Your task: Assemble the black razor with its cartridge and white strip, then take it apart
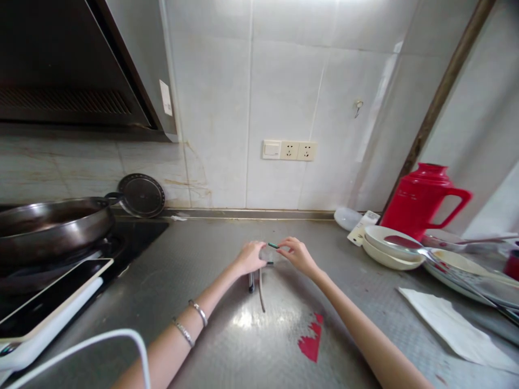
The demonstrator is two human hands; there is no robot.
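My right hand (pixel 299 256) pinches one end of a small dark-green cylinder (pixel 273 246), which looks like a battery. Just left of it, my left hand (pixel 248 259) is closed, its fingers round a small clear piece (pixel 266 253) whose kind I cannot make out. A second short dark-green piece (pixel 270 263) shows beside the left fingertips. Below the left hand are a black-and-silver object (pixel 251 282), partly hidden, and a thin brown cord or stick (pixel 261 294) reaching down the metal counter (pixel 219 329).
A torn red scrap (pixel 311 341) lies between my forearms. At left are a pan (pixel 57 224) on the stove and a phone-like device (pixel 52 302) with a white cable (pixel 121 332). Bowls (pixel 391 259), a red flask (pixel 421 200) and a white paper (pixel 458 327) sit at right.
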